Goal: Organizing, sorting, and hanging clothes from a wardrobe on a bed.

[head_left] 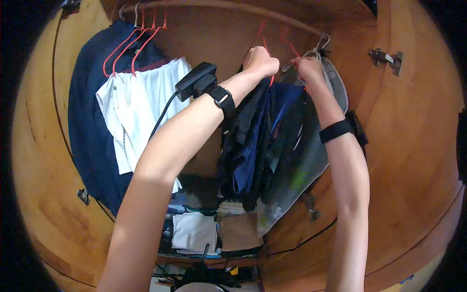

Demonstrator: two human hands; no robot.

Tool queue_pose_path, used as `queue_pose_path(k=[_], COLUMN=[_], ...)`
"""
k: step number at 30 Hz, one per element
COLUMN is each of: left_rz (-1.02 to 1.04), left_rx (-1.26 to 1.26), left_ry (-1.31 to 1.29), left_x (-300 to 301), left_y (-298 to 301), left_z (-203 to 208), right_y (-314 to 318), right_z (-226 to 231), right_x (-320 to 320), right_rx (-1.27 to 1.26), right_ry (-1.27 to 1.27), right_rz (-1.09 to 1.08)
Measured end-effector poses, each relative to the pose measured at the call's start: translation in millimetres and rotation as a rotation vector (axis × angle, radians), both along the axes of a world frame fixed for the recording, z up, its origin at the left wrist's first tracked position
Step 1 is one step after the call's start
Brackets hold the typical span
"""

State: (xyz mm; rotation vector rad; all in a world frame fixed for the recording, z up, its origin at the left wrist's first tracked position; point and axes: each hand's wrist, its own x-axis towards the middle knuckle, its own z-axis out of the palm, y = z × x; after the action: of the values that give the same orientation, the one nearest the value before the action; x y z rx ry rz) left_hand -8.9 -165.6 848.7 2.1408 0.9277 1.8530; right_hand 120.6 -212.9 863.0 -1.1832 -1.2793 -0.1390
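Inside a wooden wardrobe, my left hand (261, 62) is closed around the upper part of a red hanger (265, 43), above dark clothes (243, 141). To its right, my right hand (309, 69) is closed at the shoulder of another red hanger (293, 48), over a dark blue garment (286, 97). Its fingertips are partly hidden. A grey, patterned garment (292, 190) hangs beside my right hand, under pale hangers (322, 43). Black straps with small devices sit on both my forearms.
White clothes (138, 112) on red hangers and a dark navy garment (90, 107) hang at the left of the rod (238, 7). Below lie folded white cloth (194, 233) and brown cloth (239, 233). Doors with metal hinges (389, 59) stand open on both sides.
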Motion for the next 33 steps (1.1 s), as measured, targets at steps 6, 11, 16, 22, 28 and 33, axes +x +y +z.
queue_pose_path(k=[6,11,16,22,28,33], left_rz=[0.111,0.006,-0.083,-0.123,-0.276,-0.393], left_rx=[0.108,-0.026,0.063,0.235,0.384,0.179], left_ry=[-0.067,0.145,0.362,-0.109,-0.015,0.066], left_x=[47.0,93.2,99.5,11.4,-62.9,-77.2], left_y=[22.7,1.0,0.9,-70.7,-159.3,-180.2], left_z=[10.1,-3.5,20.2,-27.4,-119.9,-205.4], right_y=[3.6,14.0,1.4,-156.4,-207.6,-281.8], right_z=[4.8,-13.6,7.4,-81.4,-198.2,-289.6], right_x=[48.1,85.2,88.4,-23.7,-53.1,-36.7], right_rx=[0.093,0.016,0.2,0.356,0.694,0.326], right_ry=[0.082,0.056,-0.265,0.097,-0.011,0.126], right_rz=[-0.017,-0.16,-0.465,0.359,0.195,0.072])
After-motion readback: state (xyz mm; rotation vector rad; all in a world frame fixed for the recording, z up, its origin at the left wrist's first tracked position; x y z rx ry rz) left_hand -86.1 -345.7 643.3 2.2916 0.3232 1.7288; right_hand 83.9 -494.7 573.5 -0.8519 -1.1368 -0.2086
